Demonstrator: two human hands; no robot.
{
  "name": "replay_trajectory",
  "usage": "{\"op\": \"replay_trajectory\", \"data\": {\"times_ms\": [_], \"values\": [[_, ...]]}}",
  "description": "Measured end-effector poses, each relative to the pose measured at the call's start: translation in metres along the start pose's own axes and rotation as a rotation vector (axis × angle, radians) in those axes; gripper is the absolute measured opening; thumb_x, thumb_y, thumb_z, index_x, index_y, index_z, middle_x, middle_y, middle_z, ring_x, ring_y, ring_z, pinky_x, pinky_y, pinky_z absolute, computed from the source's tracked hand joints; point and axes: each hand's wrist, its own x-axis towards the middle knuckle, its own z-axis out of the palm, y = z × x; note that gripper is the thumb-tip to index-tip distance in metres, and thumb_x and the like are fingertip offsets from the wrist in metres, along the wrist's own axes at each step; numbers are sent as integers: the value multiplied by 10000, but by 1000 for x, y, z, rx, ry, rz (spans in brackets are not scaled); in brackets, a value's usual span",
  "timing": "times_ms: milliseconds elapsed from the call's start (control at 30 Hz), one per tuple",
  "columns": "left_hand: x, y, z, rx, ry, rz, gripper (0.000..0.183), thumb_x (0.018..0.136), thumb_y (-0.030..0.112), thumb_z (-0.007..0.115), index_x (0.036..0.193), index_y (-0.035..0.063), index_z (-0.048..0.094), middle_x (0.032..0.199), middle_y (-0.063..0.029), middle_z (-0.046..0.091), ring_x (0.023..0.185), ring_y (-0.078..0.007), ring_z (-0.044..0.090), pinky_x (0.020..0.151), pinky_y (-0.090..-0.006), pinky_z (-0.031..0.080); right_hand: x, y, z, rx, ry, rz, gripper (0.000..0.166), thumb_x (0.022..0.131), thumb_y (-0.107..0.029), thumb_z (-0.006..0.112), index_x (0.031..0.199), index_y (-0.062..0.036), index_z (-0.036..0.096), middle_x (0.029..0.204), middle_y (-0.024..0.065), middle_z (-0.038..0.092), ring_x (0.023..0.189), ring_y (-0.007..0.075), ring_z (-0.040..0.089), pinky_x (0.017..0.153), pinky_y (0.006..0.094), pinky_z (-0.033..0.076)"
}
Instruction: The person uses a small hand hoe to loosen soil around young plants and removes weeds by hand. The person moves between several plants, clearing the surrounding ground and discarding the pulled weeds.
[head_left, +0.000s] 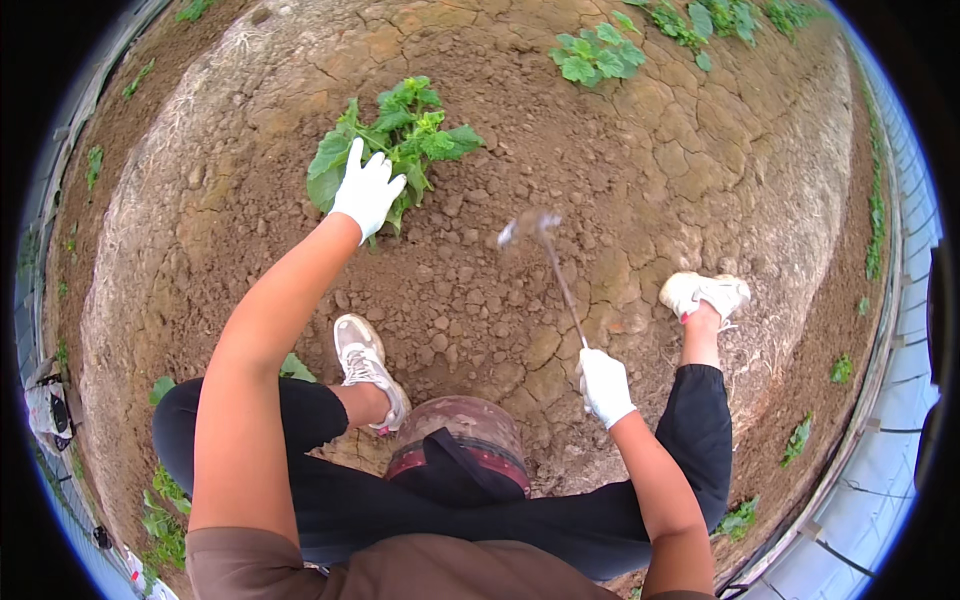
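My left hand (366, 189), in a white glove, rests against a leafy green plant (412, 139) with its fingers spread. Whether the fingers grip any stem cannot be made out. In my right hand (605, 386), gloved too, is the thin handle of a small hand hoe (562, 281). Its metal head is blurred and hangs over or on the loose brown soil (457, 277), to the right of the plant. Crumbled clods surround the plant's base, which the leaves and my left hand partly hide.
I sit on a round, reddish-brown stool (461, 420) between my legs. My shoes (364, 360) stand on either side. Another leafy plant (598, 55) grows farther ahead, in cracked soil (712, 135). Pale plastic sheeting (877, 465) borders the right side. A bag (49, 412) lies far left.
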Motion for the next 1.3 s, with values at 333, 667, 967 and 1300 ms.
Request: {"op": "replay_trajectory", "data": {"times_ms": [333,667,967,1300], "values": [[-91,90,-115,-376,-437,606,527,825,367,615,1266,85,556,1278,-192,525,1118,-301,547,1015,-504,350,-31,39,44,50,104,360,407,991,-322,373,824,-2,561,685,161,588,604,311,578,586,413,489],[-176,191,-85,-609,-632,884,946,755,585,676,1475,105,295,1364,-237,459,1154,-386,547,892,-475,478,-7,67,63,72,279,237,498,984,-446,395,692,-67,534,548,60,496,403,223,470,353,397,409],[-180,206,-89,-593,-666,852,977,735,580,703,1433,6,330,1252,-286,528,973,-382,644,806,-445,527,89,-58,31,731,135,658,561,973,-538,400,698,-59,502,469,38,410,322,187,376,314,355,369],[-131,216,-72,-677,-618,1172,240,820,235,602,843,45,747,885,-183,707,820,-353,698,662,-457,557,163,-99,-195,640,-55,396,330,932,-357,591,736,-99,530,505,22,448,342,162,389,337,310,352]]}}
